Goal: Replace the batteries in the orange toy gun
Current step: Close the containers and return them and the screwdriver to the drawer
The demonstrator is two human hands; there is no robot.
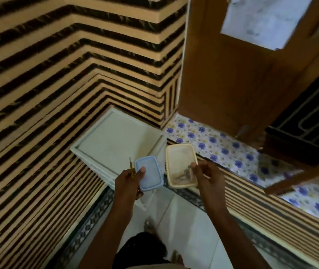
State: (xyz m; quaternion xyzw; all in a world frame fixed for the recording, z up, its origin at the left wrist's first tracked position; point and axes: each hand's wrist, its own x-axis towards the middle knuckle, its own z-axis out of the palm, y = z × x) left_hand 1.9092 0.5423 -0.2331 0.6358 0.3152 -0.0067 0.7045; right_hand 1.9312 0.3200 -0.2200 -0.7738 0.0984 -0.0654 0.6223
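From the head view, the left hand point(128, 182) pinches a blue lid point(149, 172) and a slim yellow screwdriver point(131, 167) together. The right hand point(206, 176) grips a cream box point(181, 166), open, with small dark bits inside, perhaps batteries. Both look light, stiff and slick, best gripped by the rims. The orange toy gun is nowhere in sight.

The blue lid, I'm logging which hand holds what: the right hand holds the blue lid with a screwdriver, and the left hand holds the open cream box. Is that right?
Not quite: the hands are swapped. In the head view the left hand holds the blue lid with a screwdriver, and the right hand holds the open cream box.
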